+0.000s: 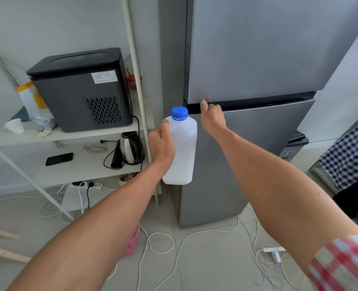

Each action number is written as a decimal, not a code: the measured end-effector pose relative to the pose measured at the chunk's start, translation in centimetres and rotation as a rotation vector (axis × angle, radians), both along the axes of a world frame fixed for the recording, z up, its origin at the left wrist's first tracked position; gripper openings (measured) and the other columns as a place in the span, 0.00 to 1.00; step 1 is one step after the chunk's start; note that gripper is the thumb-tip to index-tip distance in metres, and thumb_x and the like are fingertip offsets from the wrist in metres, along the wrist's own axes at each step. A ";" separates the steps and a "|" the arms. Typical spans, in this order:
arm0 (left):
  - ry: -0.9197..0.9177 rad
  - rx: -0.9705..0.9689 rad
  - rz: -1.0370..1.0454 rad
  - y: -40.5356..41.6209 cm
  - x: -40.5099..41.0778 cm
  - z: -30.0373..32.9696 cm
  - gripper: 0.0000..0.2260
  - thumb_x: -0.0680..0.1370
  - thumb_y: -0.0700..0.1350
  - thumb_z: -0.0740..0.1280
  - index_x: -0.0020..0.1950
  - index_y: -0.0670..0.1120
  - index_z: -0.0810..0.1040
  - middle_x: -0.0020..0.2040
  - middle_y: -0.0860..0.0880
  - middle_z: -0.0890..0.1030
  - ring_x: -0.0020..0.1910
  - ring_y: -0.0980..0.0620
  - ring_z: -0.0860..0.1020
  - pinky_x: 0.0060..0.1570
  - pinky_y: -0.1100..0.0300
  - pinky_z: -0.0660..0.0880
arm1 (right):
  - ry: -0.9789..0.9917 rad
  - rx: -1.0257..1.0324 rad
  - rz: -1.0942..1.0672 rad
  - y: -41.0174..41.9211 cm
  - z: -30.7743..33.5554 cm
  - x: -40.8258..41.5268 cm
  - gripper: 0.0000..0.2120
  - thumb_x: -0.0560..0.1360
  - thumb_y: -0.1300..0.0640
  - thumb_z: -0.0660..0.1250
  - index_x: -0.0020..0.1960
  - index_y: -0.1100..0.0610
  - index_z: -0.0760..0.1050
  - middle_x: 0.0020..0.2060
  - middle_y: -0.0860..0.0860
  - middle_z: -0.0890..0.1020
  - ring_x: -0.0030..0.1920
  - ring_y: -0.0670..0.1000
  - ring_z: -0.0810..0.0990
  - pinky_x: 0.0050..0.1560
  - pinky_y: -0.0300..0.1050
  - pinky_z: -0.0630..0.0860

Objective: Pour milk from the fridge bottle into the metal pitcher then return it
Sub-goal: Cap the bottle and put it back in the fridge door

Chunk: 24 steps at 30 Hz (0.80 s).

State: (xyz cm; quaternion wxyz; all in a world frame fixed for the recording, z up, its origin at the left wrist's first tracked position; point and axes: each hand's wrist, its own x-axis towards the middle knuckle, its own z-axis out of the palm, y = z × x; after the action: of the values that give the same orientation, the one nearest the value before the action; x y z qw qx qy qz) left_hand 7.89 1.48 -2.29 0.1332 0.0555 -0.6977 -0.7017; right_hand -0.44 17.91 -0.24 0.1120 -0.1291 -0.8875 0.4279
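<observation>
My left hand grips a white plastic milk bottle with a blue cap, held upright in front of the grey fridge. My right hand has its fingers hooked into the dark handle groove at the top edge of the lower fridge door. Both fridge doors are closed. No metal pitcher is in view.
A white shelf unit stands left of the fridge, carrying a black ice maker, a steel kettle and a phone. White cables and power strips lie across the tiled floor. A checked cloth hangs at the right.
</observation>
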 end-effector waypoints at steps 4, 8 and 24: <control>-0.005 -0.008 0.006 -0.5 -0.3 -0.1 0.21 0.80 0.53 0.60 0.35 0.41 0.57 0.32 0.44 0.61 0.33 0.49 0.61 0.35 0.52 0.59 | 0.007 -0.053 -0.006 0.6 -0.7 -0.7 0.30 0.86 0.39 0.48 0.65 0.62 0.76 0.57 0.55 0.72 0.60 0.58 0.73 0.61 0.51 0.68; -0.013 -0.033 0.003 -0.8 -0.2 -0.1 0.22 0.80 0.53 0.60 0.35 0.38 0.59 0.32 0.44 0.62 0.32 0.49 0.61 0.35 0.52 0.60 | -0.015 0.052 0.055 0.9 0.1 -0.5 0.25 0.88 0.48 0.48 0.71 0.65 0.71 0.58 0.62 0.76 0.67 0.63 0.71 0.63 0.53 0.68; -0.034 -0.027 -0.083 -2.9 1.1 -1.4 0.21 0.76 0.56 0.60 0.33 0.42 0.60 0.30 0.45 0.65 0.31 0.49 0.64 0.34 0.53 0.63 | -0.149 0.081 -0.322 0.7 0.8 4.4 0.35 0.78 0.31 0.55 0.66 0.59 0.75 0.65 0.56 0.77 0.62 0.61 0.78 0.58 0.51 0.73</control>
State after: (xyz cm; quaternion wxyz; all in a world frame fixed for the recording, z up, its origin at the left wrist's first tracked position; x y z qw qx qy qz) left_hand 9.04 -1.45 -3.65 0.0927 0.0365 -0.7111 -0.6960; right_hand 3.97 18.62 0.59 0.1183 -0.2963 -0.8777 0.3576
